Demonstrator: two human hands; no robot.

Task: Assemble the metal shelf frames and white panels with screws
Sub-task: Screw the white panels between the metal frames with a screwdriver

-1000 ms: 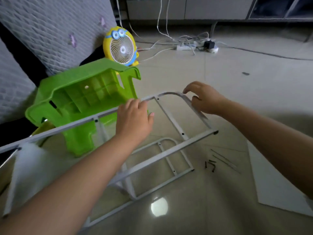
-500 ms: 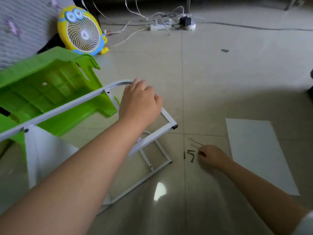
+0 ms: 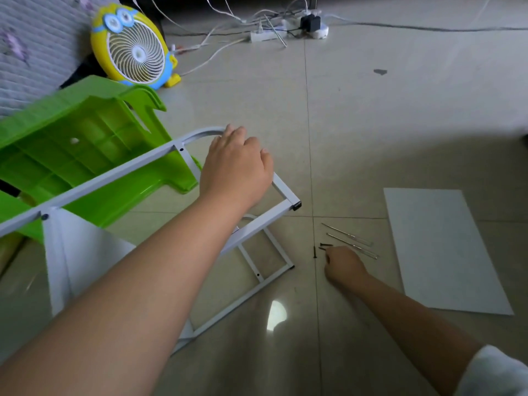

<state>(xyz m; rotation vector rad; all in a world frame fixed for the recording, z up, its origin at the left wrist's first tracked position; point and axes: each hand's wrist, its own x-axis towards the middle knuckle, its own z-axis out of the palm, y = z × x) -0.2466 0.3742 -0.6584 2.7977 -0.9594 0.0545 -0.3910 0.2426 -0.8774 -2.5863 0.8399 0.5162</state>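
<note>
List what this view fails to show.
Head view:
- Right hand: its own back hides the fingertips, so whether it pinches a screw is unknown.
- Screws: too small to count.
- Frame: far end cut off by the left edge; the left hand gripping it covers part of the top bar.
- Panel in the frame: lower part hidden behind the left forearm.

- Dim and soft overall, brightest on the floor (image 3: pixel 414 104) at upper right.
- One small hard glare patch on the glossy tiles at bottom centre, just beside the frame (image 3: pixel 114 175).
- Broad, soft-edged shadow across the right middle and the bottom.
- Motion smear on the quilt (image 3: pixel 34 52) and the lower-left panel (image 3: pixel 83 252); left forearm (image 3: pixel 128 295) soft, close to the lens.
- Sharp enough at centre to pick out the screws (image 3: pixel 321 247).
- Wide-angle bowing toward the edges, plain in the tile seams.
</note>
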